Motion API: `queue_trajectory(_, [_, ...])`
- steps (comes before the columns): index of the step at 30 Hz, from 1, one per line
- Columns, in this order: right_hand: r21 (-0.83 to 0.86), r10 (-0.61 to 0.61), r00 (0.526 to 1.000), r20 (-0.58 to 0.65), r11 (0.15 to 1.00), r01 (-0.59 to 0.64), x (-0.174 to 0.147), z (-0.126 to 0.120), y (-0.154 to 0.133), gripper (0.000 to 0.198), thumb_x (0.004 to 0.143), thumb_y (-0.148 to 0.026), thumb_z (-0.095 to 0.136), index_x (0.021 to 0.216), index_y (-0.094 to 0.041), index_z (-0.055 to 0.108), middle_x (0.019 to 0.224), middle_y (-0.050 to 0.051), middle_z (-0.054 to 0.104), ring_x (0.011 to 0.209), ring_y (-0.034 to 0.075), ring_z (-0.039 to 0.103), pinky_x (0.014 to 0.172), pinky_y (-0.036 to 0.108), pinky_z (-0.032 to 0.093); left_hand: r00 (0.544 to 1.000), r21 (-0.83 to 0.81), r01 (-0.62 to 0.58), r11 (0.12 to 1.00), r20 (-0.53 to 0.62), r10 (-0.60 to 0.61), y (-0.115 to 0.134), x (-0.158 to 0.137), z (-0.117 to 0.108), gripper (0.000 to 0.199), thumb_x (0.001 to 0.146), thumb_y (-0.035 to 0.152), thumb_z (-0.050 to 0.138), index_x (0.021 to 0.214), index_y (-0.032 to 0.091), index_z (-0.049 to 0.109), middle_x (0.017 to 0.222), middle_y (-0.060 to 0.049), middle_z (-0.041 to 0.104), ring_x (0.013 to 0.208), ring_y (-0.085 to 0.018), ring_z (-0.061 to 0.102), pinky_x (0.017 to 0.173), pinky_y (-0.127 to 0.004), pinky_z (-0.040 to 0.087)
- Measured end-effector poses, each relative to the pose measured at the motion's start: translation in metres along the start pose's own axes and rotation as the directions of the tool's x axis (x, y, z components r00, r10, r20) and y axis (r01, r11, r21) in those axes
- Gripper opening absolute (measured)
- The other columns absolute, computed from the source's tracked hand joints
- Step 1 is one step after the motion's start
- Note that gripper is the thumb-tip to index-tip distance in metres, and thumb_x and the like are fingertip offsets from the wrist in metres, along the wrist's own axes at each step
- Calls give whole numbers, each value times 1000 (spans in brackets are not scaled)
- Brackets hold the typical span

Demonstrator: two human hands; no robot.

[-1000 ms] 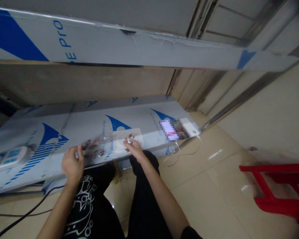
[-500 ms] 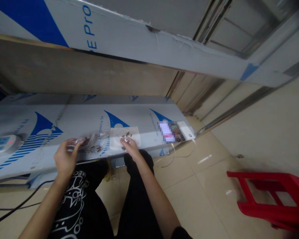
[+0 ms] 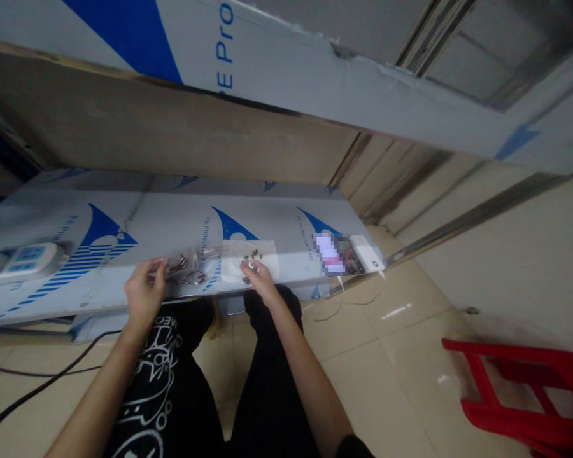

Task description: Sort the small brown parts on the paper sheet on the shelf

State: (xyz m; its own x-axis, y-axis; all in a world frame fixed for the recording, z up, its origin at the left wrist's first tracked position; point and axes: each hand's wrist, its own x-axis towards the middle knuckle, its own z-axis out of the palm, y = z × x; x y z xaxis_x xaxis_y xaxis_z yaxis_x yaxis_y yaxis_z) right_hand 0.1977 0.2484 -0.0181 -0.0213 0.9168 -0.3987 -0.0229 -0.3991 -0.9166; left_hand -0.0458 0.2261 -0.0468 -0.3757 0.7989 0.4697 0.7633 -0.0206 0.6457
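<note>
A clear plastic bag (image 3: 186, 270) with several small dark reddish-brown capsule-like pieces in it lies near the table's front edge. At its left end, my left hand (image 3: 146, 286) pinches the plastic between thumb and fingers. To the right lies a white sheet of paper (image 3: 232, 254) with small dark pieces (image 3: 255, 254) scattered on it. Over the front part of this sheet, my right hand (image 3: 261, 278) is closed on a small clear, shiny item (image 3: 253, 266), too small to name. My right fingertips are close to the dark pieces.
A phone (image 3: 332, 253) and a white device (image 3: 364, 254), both with cables, lie at the table's right end. On the left stands a white device with a display (image 3: 28, 259). An overhead shelf (image 3: 277, 63) crosses above. A red stool (image 3: 520, 388) is on the floor.
The camera view has swung, so everything sits further right in it. My left hand now covers less of the bag, and more pieces show. My right hand stays over the paper.
</note>
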Motion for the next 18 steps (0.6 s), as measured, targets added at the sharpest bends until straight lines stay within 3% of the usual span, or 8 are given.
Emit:
queue_trajectory(8, [-31,10,1000,-11,999,-11,-5,3,-4,26,62,-37,62,77,-17,61,72,0,58,59,10,52,49,19,41,996,-39,63,997,-66,-65,3,-2,-5,28,85,29,38,93,15,60,89,-7,63,82,-16,60,72,-28,47])
queue_trajectory(12, [-53,29,999,-26,998,-31,-5,5,-5,26,62,-36,62,79,-16,62,71,0,58,58,10,52,48,19,40,993,18,-77,997,-88,78,8,0,-10,31,85,20,34,107,17,56,110,-9,58,104,-18,52,88,-33,40])
queue_trajectory(15, [-71,29,999,-18,997,-31,-4,5,-4,27,62,-37,62,80,-17,62,69,0,57,57,11,52,48,20,40,973,129,-219,967,106,206,6,1,-8,32,82,17,39,109,21,56,119,-7,55,115,-21,44,93,-38,33])
queue_trajectory(18, [-85,16,1000,-7,996,-17,-2,6,-3,28,63,-39,61,80,-17,62,68,-1,57,57,11,53,47,19,40,888,174,-361,916,364,281,4,1,-4,33,81,18,41,109,23,57,116,-5,58,114,-23,45,90,-39,34])
